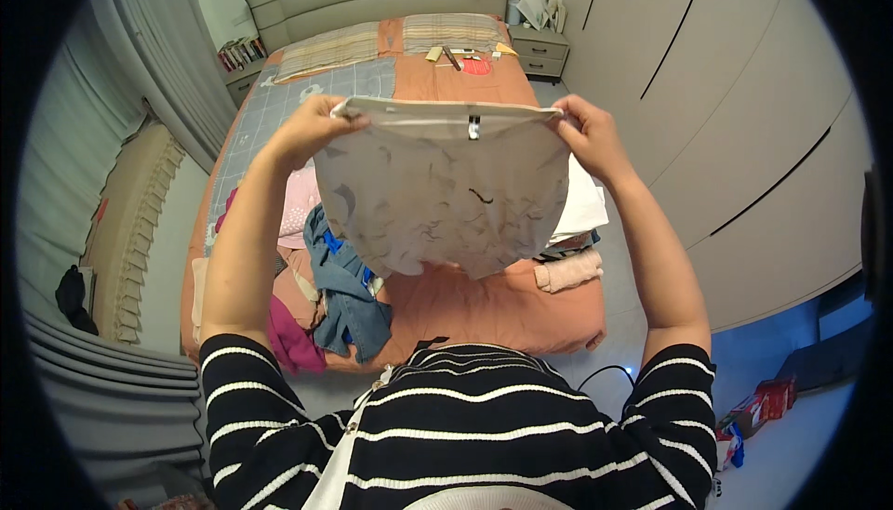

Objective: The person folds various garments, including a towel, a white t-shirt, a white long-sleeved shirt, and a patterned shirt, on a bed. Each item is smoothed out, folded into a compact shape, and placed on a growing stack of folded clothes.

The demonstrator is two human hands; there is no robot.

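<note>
Stretched out in front of me over the bed hangs a pale, thin garment with a waistband; whether it is a skirt or shorts I cannot tell. My left hand pinches one end of its waistband, and my right hand pinches the other end. A small black-and-white label shows inside the band. The cloth is wrinkled and partly see-through. Below it to the left lies a loose heap with blue jeans and a magenta piece of clothing. To the right are a folded pink cloth and white cloth.
The bed has an orange sheet, a grey patterned cover and striped pillows. Several small items lie near the pillows. A nightstand stands at the far right, beside a wardrobe. Curtains hang on the left.
</note>
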